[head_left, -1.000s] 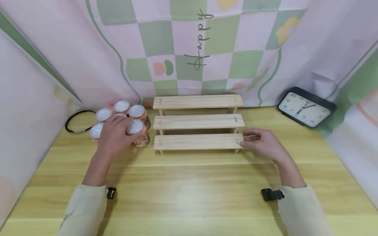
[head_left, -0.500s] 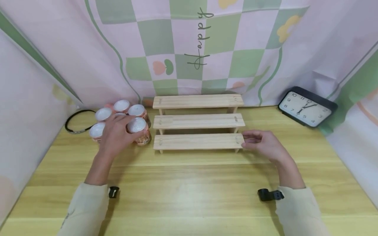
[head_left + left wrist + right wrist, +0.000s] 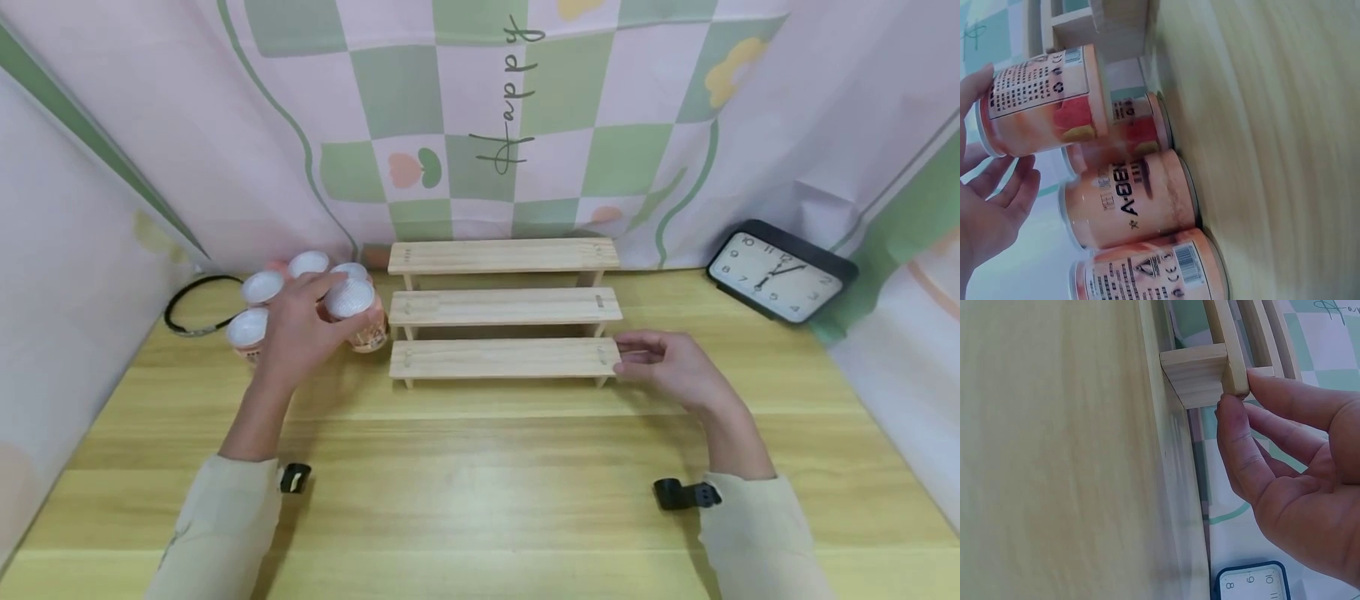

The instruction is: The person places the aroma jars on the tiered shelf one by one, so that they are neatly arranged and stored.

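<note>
My left hand (image 3: 294, 329) grips a peach-coloured printed can (image 3: 367, 327) with a white top by its upper end. In the left wrist view that can (image 3: 1041, 103) is raised off the table, slightly tilted. Several similar cans (image 3: 247, 330) stand beside and behind the hand, partly hidden by it. A three-tier wooden step shelf (image 3: 502, 358) stands to their right, its boards bare. At its right end, my right hand (image 3: 671, 367) pinches the lowest board between thumb and fingers, seen closely on the board corner (image 3: 1235, 375) in the right wrist view.
A black-framed clock (image 3: 780, 275) leans at the back right. A thin black cord loop (image 3: 187, 307) lies left of the cans. Patterned cloth (image 3: 480, 108) hangs close behind the shelf. Bare wooden tabletop (image 3: 480, 492) stretches in front.
The can in my left hand has risen from the table and shifted slightly right and back. My right hand has settled slightly inward onto the lowest board's end.
</note>
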`<state>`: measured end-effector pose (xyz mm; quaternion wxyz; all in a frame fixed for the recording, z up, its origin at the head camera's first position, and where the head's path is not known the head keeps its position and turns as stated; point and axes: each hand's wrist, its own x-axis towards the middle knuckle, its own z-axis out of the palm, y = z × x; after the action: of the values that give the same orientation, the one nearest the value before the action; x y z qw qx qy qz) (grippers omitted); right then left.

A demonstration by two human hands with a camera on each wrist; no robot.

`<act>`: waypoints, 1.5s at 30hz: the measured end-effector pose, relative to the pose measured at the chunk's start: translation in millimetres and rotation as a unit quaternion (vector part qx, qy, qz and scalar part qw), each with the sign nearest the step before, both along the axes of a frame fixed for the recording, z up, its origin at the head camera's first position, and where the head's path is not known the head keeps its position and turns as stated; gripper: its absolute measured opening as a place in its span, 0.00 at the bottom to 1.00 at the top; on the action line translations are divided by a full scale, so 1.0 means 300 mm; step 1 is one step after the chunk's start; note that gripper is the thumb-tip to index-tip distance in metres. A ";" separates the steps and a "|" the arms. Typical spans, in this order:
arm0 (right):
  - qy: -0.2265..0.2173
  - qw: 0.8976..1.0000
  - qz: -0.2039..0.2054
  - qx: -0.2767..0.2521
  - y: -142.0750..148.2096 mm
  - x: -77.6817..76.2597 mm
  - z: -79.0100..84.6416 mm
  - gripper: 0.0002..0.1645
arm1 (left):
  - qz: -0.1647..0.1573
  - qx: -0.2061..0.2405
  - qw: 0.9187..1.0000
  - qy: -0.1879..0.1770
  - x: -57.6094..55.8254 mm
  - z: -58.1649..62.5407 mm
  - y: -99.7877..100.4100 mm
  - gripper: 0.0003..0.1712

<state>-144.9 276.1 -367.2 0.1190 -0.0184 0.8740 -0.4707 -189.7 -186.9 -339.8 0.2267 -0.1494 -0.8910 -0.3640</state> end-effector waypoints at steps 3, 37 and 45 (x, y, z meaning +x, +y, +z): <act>-0.001 1.000 -0.001 -0.001 0.000 -0.004 0.004 0.35 | -0.004 0.041 0.999 -0.018 -0.001 0.010 0.006 0.35; -0.015 1.000 0.002 -0.018 0.008 0.001 0.007 0.36 | -0.054 0.206 0.970 -0.114 -0.011 0.137 0.171 0.35; -0.018 0.999 -0.015 -0.028 0.003 0.001 -0.007 0.36 | -0.080 0.213 0.968 -0.106 -0.032 0.157 0.223 0.34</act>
<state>-144.6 277.0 -369.3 0.1271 -0.0005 0.8585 -0.4969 -199.3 -120.0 -292.7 0.1278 -0.1293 -0.7970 -0.5760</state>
